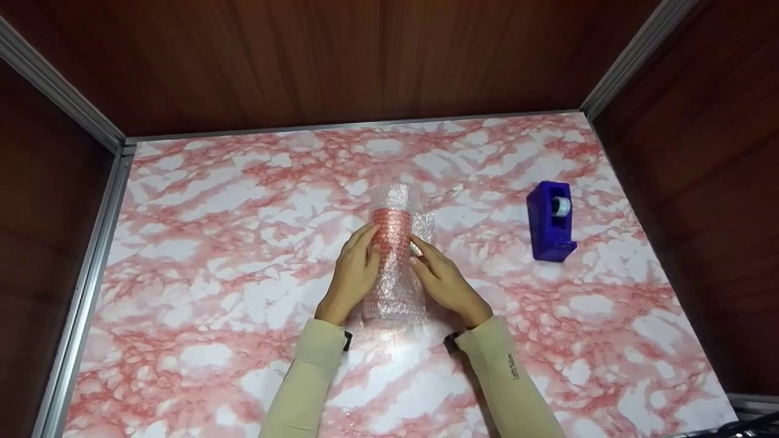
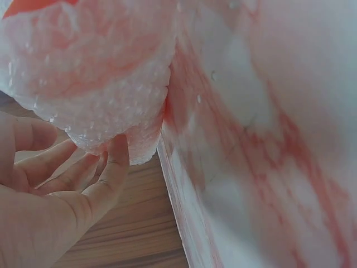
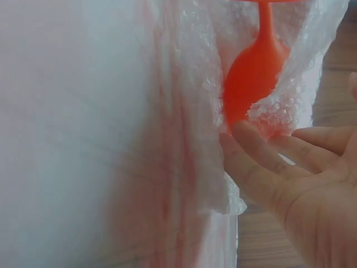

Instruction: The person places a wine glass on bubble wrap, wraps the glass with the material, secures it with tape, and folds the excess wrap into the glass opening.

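Note:
A red goblet (image 3: 256,78) with a narrow stem lies on its side within a sheet of bubble wrap (image 1: 395,286). The clear wrap forms a loose roll around it, with a flap (image 1: 424,228) spread out on the right. Along the roll's left side, my left hand (image 1: 356,271) touches the wrap with its fingertips, the fingers only slightly bent. Opposite it, my right hand (image 1: 447,280) has its fingers stretched out against the wrap at the flap. The right wrist view looks into the roll's end, where the goblet shows; the left wrist view mostly shows wrap (image 2: 100,72).
A purple tape dispenser (image 1: 551,222) holding a roll of clear tape stands to the right on the red-and-white marbled table (image 1: 243,304). Dark wooden panels (image 1: 341,61) with metal rails enclose the table at the back and sides. Black cables (image 1: 751,426) lie at the lower right corner.

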{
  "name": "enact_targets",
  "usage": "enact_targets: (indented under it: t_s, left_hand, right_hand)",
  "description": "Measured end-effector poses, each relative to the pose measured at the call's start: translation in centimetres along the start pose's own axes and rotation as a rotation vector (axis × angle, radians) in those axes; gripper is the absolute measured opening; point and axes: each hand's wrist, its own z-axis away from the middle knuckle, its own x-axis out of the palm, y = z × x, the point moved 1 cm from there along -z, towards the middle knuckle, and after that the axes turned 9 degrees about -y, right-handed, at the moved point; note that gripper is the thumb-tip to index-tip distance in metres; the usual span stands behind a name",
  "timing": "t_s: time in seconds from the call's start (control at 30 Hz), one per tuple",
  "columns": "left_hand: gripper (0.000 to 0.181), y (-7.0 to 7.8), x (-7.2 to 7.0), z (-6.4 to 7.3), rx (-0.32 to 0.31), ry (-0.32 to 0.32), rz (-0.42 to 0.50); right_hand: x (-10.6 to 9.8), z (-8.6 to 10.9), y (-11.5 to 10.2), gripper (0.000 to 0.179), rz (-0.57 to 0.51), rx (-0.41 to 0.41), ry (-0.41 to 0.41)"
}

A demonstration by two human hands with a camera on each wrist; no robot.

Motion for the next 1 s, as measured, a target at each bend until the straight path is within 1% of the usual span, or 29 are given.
enact_targets:
  t_s: [0.13,0.3,0.37,0.57,0.83,1.0]
  left_hand:
    - [0.043,0.0,0.1,-0.1,0.010,-0.001,-0.005]
    - [0.043,0.2,0.2,-0.1,0.018,0.003,-0.010]
    - [0.043,0.3,0.3,0.0,0.024,0.004,-0.013]
    - [0.044,0.6,0.6,0.0,0.067,-0.005,-0.035]
    - [0.045,0.9,1.0,0.0,0.078,-0.037,-0.046]
    - [0.045,1.2,1.4,0.0,0.091,-0.042,-0.105]
  right_hand:
    - [-0.1,0.0,0.2,0.055,0.006,0.037,0.002]
    - [-0.2,0.0,0.3,0.056,0.006,0.058,-0.003]
    - [-0.2,0.1,0.4,0.058,-0.010,0.063,-0.009]
    - [-0.3,0.0,0.8,0.062,-0.091,0.080,-0.020]
    - [-0.5,0.1,1.0,0.067,-0.161,0.114,-0.043]
    - [-0.5,0.2,1.2,0.068,-0.186,0.123,-0.046]
